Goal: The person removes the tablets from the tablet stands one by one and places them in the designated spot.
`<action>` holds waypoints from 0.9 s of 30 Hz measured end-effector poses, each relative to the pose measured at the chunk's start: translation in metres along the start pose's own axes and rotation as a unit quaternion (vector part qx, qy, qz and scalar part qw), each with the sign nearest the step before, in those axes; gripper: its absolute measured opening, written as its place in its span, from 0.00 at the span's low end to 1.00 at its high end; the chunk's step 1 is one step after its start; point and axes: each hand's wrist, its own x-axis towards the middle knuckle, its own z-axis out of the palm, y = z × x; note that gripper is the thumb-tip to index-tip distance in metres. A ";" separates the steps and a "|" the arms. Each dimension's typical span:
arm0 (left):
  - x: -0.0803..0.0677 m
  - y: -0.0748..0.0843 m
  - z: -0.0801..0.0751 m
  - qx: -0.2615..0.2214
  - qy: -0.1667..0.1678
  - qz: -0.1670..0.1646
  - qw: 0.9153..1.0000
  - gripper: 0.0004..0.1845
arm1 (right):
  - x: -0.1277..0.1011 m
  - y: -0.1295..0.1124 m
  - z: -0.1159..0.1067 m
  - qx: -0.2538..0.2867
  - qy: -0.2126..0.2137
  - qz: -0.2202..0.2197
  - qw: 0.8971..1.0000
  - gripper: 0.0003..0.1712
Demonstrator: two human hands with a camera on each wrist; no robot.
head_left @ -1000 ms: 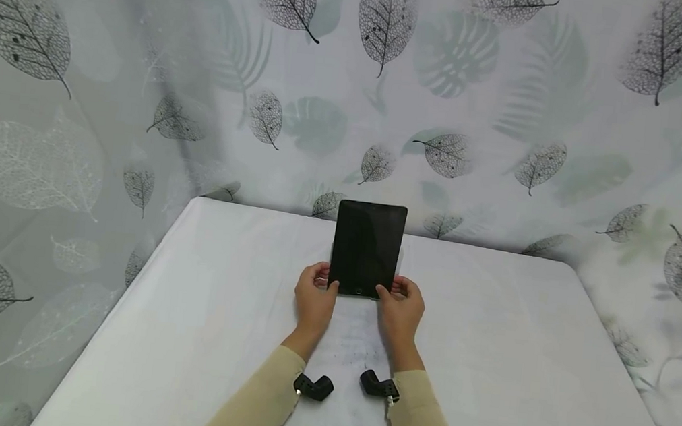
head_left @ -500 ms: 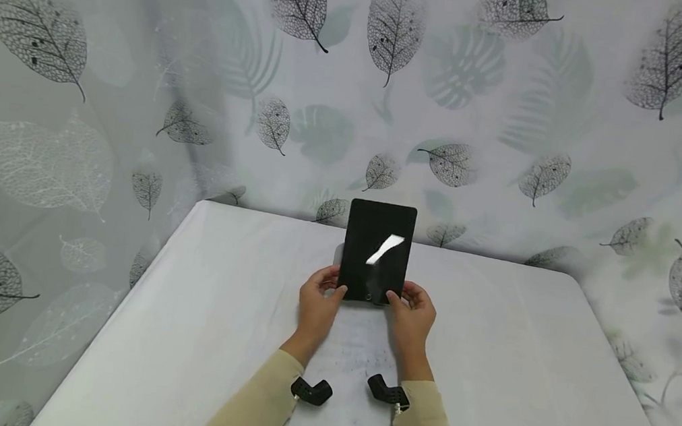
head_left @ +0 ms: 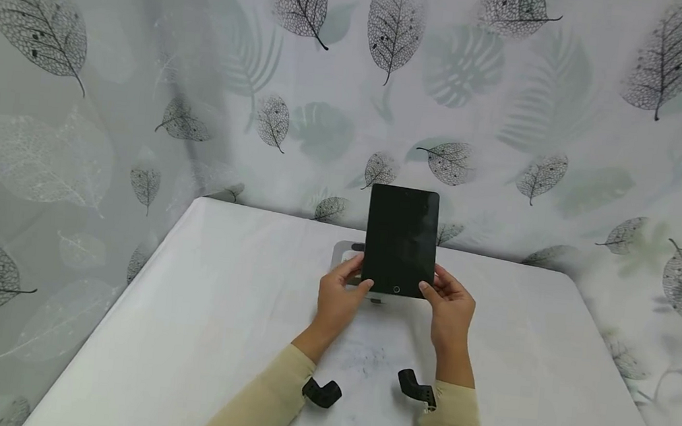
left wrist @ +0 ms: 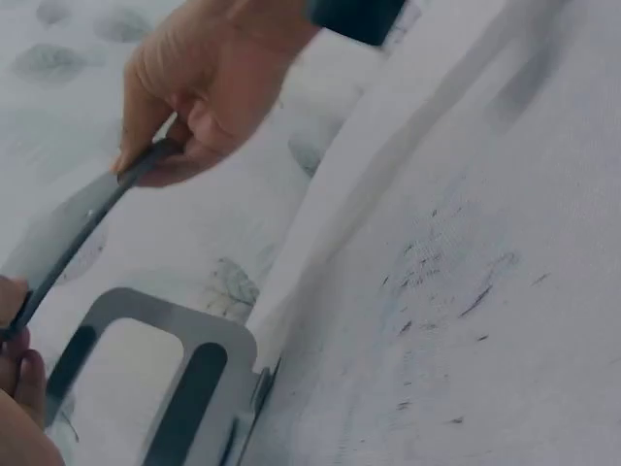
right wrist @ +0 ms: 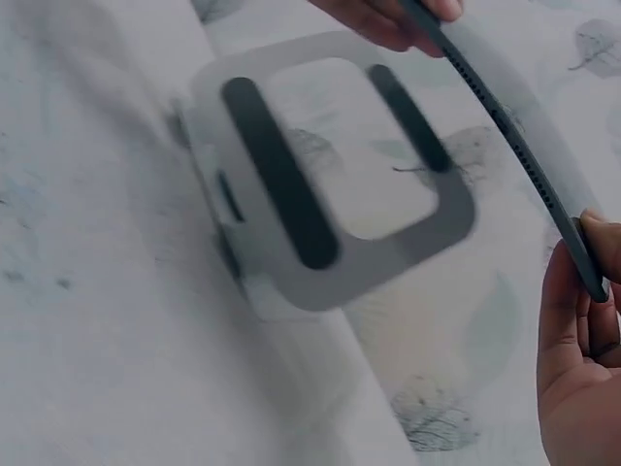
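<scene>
I hold a black tablet (head_left: 401,240) upright above the white table (head_left: 217,310), screen dark and facing me. My left hand (head_left: 355,278) pinches its lower left corner and my right hand (head_left: 435,285) pinches the lower right corner. Behind and left of the tablet a silver stand (head_left: 345,252) with two black pads stands on the table. In the left wrist view the tablet (left wrist: 87,228) shows edge-on above the stand (left wrist: 126,301). In the right wrist view the tablet's thin edge (right wrist: 505,136) hangs clear of the stand (right wrist: 388,257).
Leaf-patterned cloth (head_left: 507,119) hangs behind the table and along its left side. Faint dark smudges (head_left: 364,360) mark the tabletop between my forearms. The table's rounded far right corner (head_left: 567,277) lies to the right.
The tablet has risen off the stand and shifted right with both hands still holding it. The stand, hidden behind the tablet before, now shows.
</scene>
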 end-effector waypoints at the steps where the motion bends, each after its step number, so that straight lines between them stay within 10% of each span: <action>1: 0.001 0.001 0.002 0.011 -0.015 -0.002 1.000 0.30 | 0.000 -0.004 -0.005 -0.003 0.004 0.001 1.000 0.27; 15: 0.000 0.005 0.047 0.197 -0.190 -0.013 0.962 0.36 | 0.009 -0.009 -0.068 0.035 0.039 0.070 0.996 0.28; 27: -0.030 -0.027 0.074 0.281 -0.209 0.020 0.936 0.25 | 0.001 0.023 -0.100 -0.043 0.043 0.159 0.985 0.29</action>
